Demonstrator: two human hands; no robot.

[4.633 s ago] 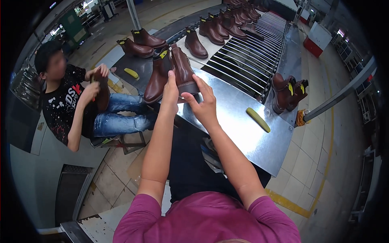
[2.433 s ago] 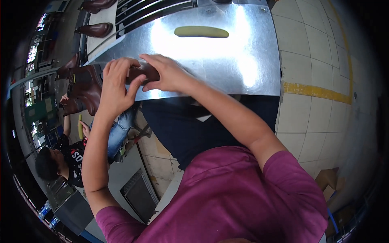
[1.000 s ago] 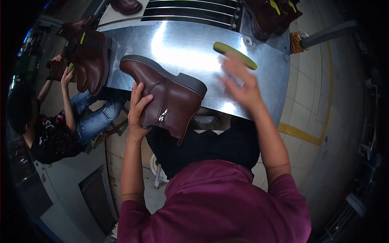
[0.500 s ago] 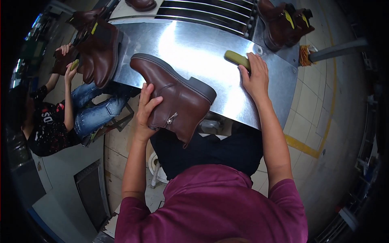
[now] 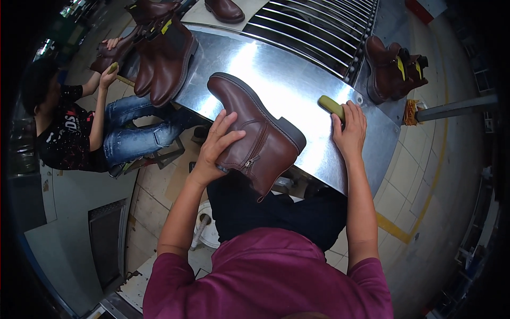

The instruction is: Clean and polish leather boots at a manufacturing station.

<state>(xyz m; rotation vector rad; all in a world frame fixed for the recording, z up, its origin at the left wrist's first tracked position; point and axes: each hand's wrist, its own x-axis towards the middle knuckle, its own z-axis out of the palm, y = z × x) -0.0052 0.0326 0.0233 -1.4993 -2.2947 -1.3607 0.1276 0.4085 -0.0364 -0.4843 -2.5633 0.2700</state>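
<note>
My left hand (image 5: pixel 217 146) grips a brown leather ankle boot (image 5: pixel 267 139) by its shaft, thumb and fingers spread over the leather. The boot lies on its side over the table's near edge, its dark sole turned away from me, toe to the far left. A zipper with a metal pull runs along the side facing up. To the right, my right hand (image 5: pixel 351 127) is closed round an olive-green, oblong pad (image 5: pixel 331 106) resting on the shiny metal table (image 5: pixel 313 141). The pad is apart from the boot, and its near end is hidden by my fingers.
Several brown boots (image 5: pixel 171 66) stand at the left of the table, and more boots (image 5: pixel 390 72) at the far right. A metal roller rack (image 5: pixel 313 32) lies beyond the table, beside another boot (image 5: pixel 225 10). A co-worker (image 5: pixel 69 122) sits at the left, holding a boot and a green pad.
The view has shifted, so the table and boots appear farther right and lower. Both hands keep their holds; the boot is tipped slightly, showing more of its zipper side.
</note>
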